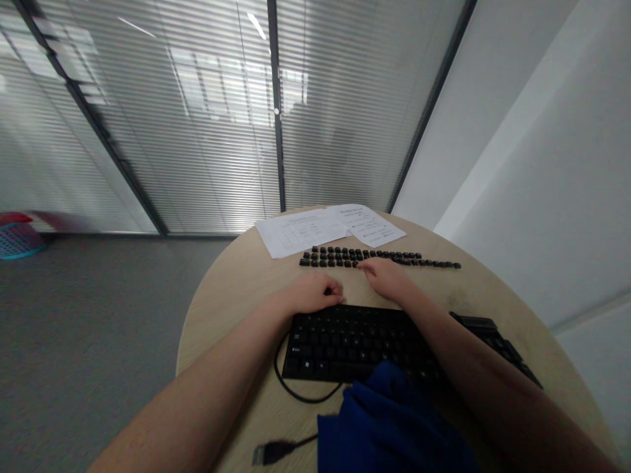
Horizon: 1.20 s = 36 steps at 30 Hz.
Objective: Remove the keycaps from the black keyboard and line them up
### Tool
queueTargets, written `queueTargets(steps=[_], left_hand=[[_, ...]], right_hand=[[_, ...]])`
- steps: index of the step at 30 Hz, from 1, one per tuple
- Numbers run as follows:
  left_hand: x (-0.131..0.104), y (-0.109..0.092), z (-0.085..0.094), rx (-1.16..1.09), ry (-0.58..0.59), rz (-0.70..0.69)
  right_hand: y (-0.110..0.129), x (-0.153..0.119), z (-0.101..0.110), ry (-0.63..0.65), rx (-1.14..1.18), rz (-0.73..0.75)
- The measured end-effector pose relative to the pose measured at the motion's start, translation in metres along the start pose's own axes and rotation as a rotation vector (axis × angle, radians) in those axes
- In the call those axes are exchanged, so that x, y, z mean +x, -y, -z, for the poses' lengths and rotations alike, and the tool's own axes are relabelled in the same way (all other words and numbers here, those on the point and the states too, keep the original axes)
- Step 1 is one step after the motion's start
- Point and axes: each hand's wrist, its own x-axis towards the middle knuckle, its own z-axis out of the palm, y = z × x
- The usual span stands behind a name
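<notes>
A black keyboard (355,341) lies on the round wooden table (217,295), partly covered by my right forearm and a blue cloth (394,420). Beyond it, small black keycaps (340,257) stand in rows. My left hand (318,292) rests at the keyboard's upper left edge with its fingers curled together; whether anything is between them is too small to tell. My right hand (384,276) reaches to the front row of keycaps, fingertips together at one of them; the hand hides part of the rows.
Two printed paper sheets (300,231) lie behind the keycaps. Another black keyboard-like piece (497,341) sits at the right. A cable with a USB plug (273,452) lies near the front. A blue and red basket (20,238) stands on the floor at the far left.
</notes>
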Motion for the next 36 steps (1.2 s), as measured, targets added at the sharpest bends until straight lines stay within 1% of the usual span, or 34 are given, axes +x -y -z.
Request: queueTargets(steps=[3,5,7,9,12,14,17,19,20,22,23,25,27,28,30,32,36], left_hand=[[0.001,0.002,-0.001,-0.005,-0.009,-0.016],[0.001,0.002,-0.001,-0.003,-0.011,-0.025],[0.000,0.001,0.000,0.000,-0.004,-0.026],[0.000,-0.001,0.002,0.005,0.011,-0.019],[0.000,-0.007,0.003,0.015,0.026,-0.016],[0.000,-0.012,0.004,0.028,0.031,-0.022],[0.000,-0.020,0.004,0.053,0.040,-0.029],[-0.001,-0.026,0.004,0.050,0.046,-0.037],[-0.001,-0.028,0.004,0.043,0.049,-0.045],[-0.002,-0.031,0.005,0.032,0.050,-0.061],[-0.002,-0.032,0.005,0.030,0.050,-0.068],[-0.002,-0.034,0.005,0.036,0.058,-0.075],[-0.002,-0.033,0.004,0.048,0.068,-0.077],[-0.001,-0.033,0.004,0.057,0.070,-0.075],[0.000,-0.031,0.003,0.074,0.073,-0.068],[0.001,-0.030,0.002,0.078,0.082,-0.060],[0.002,-0.026,0.001,0.043,0.094,-0.041]], right_hand=[[0.000,-0.002,0.016,-0.131,0.016,-0.018],[0.002,-0.005,0.032,-0.237,0.036,-0.005],[0.007,-0.011,0.049,-0.308,0.068,0.031],[0.015,-0.019,0.066,-0.317,0.101,0.071],[0.031,-0.036,0.089,-0.270,0.134,0.117],[0.040,-0.048,0.104,-0.263,0.166,0.143],[0.048,-0.066,0.124,-0.271,0.257,0.134],[0.048,-0.077,0.129,-0.257,0.358,0.091],[0.048,-0.082,0.129,-0.245,0.414,0.058],[0.044,-0.090,0.120,-0.203,0.530,-0.026],[0.042,-0.094,0.113,-0.165,0.588,-0.070],[0.037,-0.101,0.095,-0.049,0.732,-0.145],[0.033,-0.107,0.076,0.056,0.898,-0.184],[0.031,-0.110,0.067,0.087,0.981,-0.191],[0.027,-0.113,0.053,0.097,1.129,-0.190],[0.024,-0.113,0.042,0.076,1.228,-0.180],[0.016,-0.110,0.026,-0.001,1.249,-0.192]])
